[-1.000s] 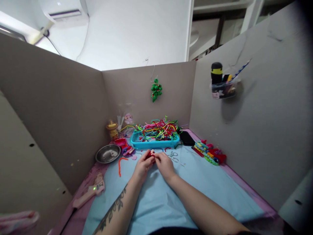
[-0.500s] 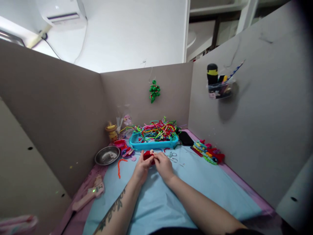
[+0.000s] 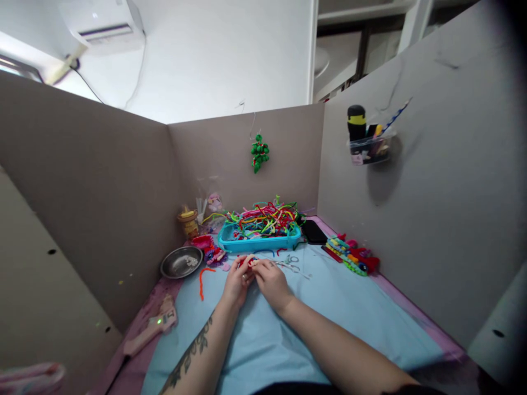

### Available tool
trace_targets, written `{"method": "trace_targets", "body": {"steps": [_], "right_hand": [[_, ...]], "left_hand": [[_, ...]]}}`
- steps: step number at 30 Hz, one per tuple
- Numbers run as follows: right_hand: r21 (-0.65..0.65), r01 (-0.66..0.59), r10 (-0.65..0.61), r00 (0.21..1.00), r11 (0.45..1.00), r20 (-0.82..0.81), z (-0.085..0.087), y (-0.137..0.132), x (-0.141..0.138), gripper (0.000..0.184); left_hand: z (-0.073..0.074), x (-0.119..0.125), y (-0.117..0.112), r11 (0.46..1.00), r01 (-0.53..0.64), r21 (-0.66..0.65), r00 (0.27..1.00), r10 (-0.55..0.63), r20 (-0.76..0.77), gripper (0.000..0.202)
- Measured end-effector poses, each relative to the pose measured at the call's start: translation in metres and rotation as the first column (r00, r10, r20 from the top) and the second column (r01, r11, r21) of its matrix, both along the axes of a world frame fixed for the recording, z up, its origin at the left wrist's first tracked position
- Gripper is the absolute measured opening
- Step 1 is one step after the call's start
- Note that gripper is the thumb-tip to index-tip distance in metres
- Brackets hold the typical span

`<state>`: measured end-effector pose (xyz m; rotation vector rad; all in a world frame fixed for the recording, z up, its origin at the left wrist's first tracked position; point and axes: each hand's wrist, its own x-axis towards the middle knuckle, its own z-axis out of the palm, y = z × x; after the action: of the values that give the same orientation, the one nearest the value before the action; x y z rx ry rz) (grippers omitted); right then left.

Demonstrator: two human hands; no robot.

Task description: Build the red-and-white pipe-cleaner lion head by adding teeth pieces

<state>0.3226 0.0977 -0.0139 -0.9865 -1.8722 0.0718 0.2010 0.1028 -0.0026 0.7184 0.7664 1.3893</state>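
My left hand (image 3: 236, 283) and my right hand (image 3: 269, 281) meet over the light blue mat (image 3: 288, 334), fingers pinched together on a small red craft piece (image 3: 249, 261) with a pale tip. Most of that piece is hidden by my fingers. Just beyond my hands stands a turquoise tray (image 3: 259, 241) heaped with coloured pipe cleaners (image 3: 265, 217). A loose orange pipe cleaner (image 3: 201, 278) lies on the mat to the left of my left hand. Small scissors (image 3: 291, 264) lie just right of my right hand.
A metal bowl (image 3: 181, 261) sits at the left, a pink glue gun (image 3: 150, 329) nearer me. Finished colourful pieces (image 3: 349, 255) and a black phone (image 3: 313, 232) lie at the right. Grey cardboard walls (image 3: 102, 203) enclose three sides; a green ornament (image 3: 259, 153) hangs on the back wall.
Both hands have shifted slightly left and closed tighter over the red piece, so less of it shows now.
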Motion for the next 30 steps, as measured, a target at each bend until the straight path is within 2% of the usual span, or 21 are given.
{"method": "trace_targets", "body": {"steps": [6, 10, 14, 18, 23, 26, 30], "right_hand": [[-0.034, -0.001, -0.004, 0.987, 0.999, -0.163, -0.001, 0.001, 0.001, 0.017], [-0.063, -0.031, 0.015, 0.970, 0.998, -0.243, 0.001, 0.002, 0.002, 0.013], [-0.044, -0.091, 0.074, 0.950, 0.995, -0.303, 0.004, 0.001, 0.004, 0.014], [0.005, -0.128, 0.123, 0.940, 0.992, -0.319, 0.006, -0.001, 0.003, 0.010], [0.010, -0.158, 0.154, 0.946, 0.987, -0.284, 0.004, -0.005, 0.000, 0.012], [0.017, -0.152, 0.151, 0.955, 0.988, -0.256, 0.007, -0.008, 0.000, 0.010], [0.050, -0.128, 0.136, 0.970, 0.990, -0.203, 0.013, -0.012, 0.004, 0.020]], "left_hand": [[0.004, 0.002, -0.002, 0.991, -0.008, 0.132, 0.997, 0.019, -0.078, 0.032], [0.005, 0.002, -0.003, 0.964, -0.018, 0.264, 0.981, 0.068, -0.182, 0.039], [0.006, 0.000, -0.002, 0.948, -0.047, 0.316, 0.958, 0.132, -0.253, 0.047], [0.005, -0.007, 0.003, 0.936, -0.064, 0.347, 0.980, 0.124, -0.154, 0.046], [0.007, -0.023, 0.006, 0.943, 0.027, 0.331, 1.000, -0.029, 0.001, 0.047], [0.007, -0.026, 0.005, 0.941, 0.057, 0.334, 0.998, -0.050, -0.029, 0.047], [0.005, -0.022, 0.006, 0.923, 0.023, 0.383, 0.992, 0.028, -0.127, 0.044]]}}
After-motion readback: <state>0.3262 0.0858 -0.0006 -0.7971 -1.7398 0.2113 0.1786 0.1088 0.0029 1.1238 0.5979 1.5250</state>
